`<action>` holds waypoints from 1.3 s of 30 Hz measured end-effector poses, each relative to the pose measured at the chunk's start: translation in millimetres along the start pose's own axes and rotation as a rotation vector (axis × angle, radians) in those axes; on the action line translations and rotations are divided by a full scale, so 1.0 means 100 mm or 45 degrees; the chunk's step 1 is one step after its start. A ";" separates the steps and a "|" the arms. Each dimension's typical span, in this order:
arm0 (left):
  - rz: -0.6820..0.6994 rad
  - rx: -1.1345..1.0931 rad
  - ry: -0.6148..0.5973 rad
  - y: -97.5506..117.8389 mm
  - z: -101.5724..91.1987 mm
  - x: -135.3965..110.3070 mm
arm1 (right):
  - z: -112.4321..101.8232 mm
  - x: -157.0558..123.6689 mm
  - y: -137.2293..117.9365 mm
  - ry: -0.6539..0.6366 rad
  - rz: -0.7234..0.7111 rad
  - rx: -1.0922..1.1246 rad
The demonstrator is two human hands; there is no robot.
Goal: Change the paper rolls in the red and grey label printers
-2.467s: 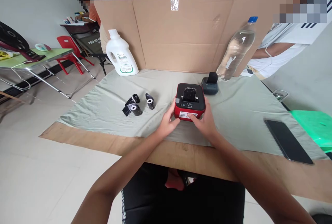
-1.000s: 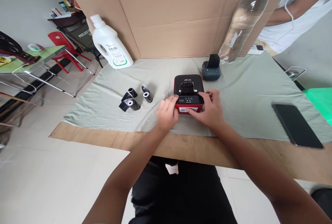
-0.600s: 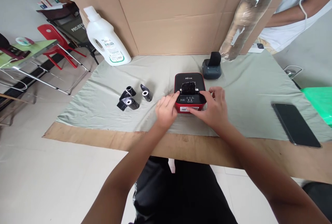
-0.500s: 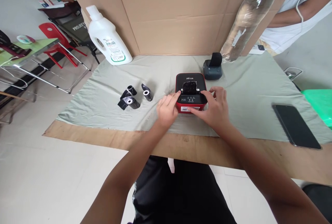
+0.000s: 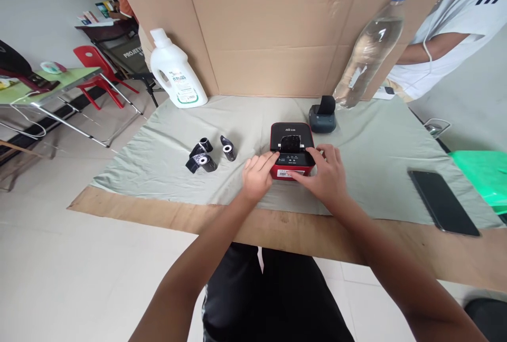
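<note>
Brown cardboard (image 5: 273, 67) stands along the back of the cloth-covered counter (image 5: 277, 223), with a white jug (image 5: 176, 78) before it at left and a clear bottle (image 5: 372, 51) at right; a small dark printer (image 5: 322, 120) sits just behind the red-and-black printer (image 5: 292, 161) near the front middle, black rolls (image 5: 206, 164) to its left, a phone (image 5: 443, 202) well to its right. The left hand (image 5: 257, 176) lays its fingers close together on the printer's left edge, grip unclear, while the right hand (image 5: 328, 173) clamps its front right corner, thumb on the label, forefinger on top.
</note>
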State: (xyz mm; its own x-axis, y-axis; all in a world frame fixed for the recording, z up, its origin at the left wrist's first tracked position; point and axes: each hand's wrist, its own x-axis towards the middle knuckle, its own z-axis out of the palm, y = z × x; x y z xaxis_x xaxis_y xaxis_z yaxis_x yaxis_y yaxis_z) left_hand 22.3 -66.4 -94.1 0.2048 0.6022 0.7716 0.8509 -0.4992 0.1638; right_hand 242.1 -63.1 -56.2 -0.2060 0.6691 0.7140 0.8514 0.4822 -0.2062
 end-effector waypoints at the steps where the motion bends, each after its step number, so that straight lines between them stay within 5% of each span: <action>1: 0.016 -0.003 0.010 -0.01 -0.01 0.00 | 0.00 0.00 0.00 0.003 -0.003 0.001; 39: 0.009 -0.254 0.025 -0.16 -0.03 -0.01 | 0.02 -0.03 0.03 -0.056 0.060 0.082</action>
State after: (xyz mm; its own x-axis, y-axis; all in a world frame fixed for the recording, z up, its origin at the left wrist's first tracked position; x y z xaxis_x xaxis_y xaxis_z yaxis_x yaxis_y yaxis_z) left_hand 7.0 -61.6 -95.7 0.1991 0.5871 0.7846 0.7362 -0.6180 0.2756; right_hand 244.1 -62.6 -60.9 -0.1887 0.7151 0.6731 0.8283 0.4841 -0.2821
